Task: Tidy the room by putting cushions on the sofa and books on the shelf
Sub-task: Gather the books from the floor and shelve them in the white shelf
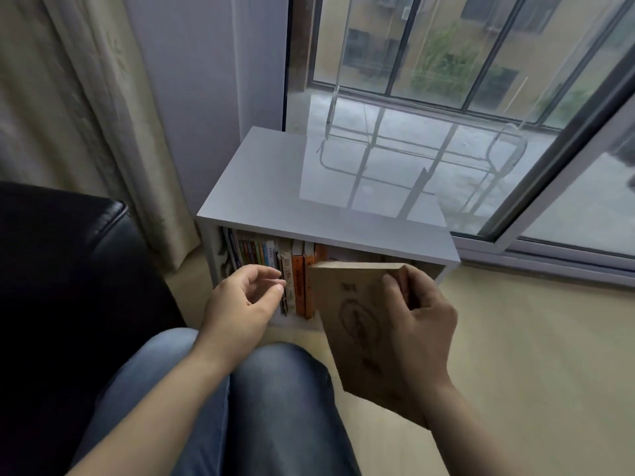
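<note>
A low white shelf (323, 197) stands under the window, with several books (271, 259) upright in its left half. My right hand (422, 324) grips a tan book (354, 314) with a dark drawing on its cover, held upright in front of the shelf's opening, just right of the orange spines (301, 280). My left hand (244, 300) hovers before the shelved books with fingers loosely curled and nothing in them. The right half of the shelf interior is mostly hidden behind the tan book.
A black leather sofa arm (68, 255) fills the left. My knees in blue jeans (275, 400) are at the bottom centre. A cream curtain (86, 115) hangs at the left, a sliding glass window (464, 80) behind the shelf. Light wooden floor (532, 355) lies to the right.
</note>
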`<move>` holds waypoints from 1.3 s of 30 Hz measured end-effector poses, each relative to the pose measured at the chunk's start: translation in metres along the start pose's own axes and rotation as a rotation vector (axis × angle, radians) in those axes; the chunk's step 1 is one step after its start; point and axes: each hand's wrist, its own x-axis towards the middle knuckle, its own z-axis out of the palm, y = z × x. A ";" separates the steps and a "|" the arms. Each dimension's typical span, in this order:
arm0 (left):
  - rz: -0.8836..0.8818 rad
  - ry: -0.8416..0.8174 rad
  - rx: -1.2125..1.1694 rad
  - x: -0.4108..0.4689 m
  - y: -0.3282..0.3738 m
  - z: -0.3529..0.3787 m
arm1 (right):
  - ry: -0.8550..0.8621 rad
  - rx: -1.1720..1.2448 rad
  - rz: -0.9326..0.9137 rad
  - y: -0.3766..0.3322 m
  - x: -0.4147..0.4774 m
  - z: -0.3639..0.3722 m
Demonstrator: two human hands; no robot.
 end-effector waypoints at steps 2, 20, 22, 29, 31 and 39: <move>0.000 0.006 -0.024 -0.014 0.008 -0.004 | -0.009 0.067 -0.042 -0.031 -0.002 -0.017; -0.161 -0.099 -0.485 -0.094 0.098 -0.079 | -0.250 0.581 0.361 -0.134 0.006 -0.026; -0.125 -0.007 -0.421 -0.096 0.101 -0.087 | -0.305 0.341 0.282 -0.133 -0.006 -0.014; 0.014 0.028 0.182 -0.081 0.092 -0.079 | -0.562 0.439 0.423 -0.108 -0.050 0.023; -0.037 -0.043 0.133 -0.080 0.081 -0.066 | -0.542 0.472 0.506 -0.100 -0.055 0.022; -0.249 -0.228 -0.309 -0.073 0.072 -0.044 | -0.585 0.672 0.649 -0.077 -0.054 -0.005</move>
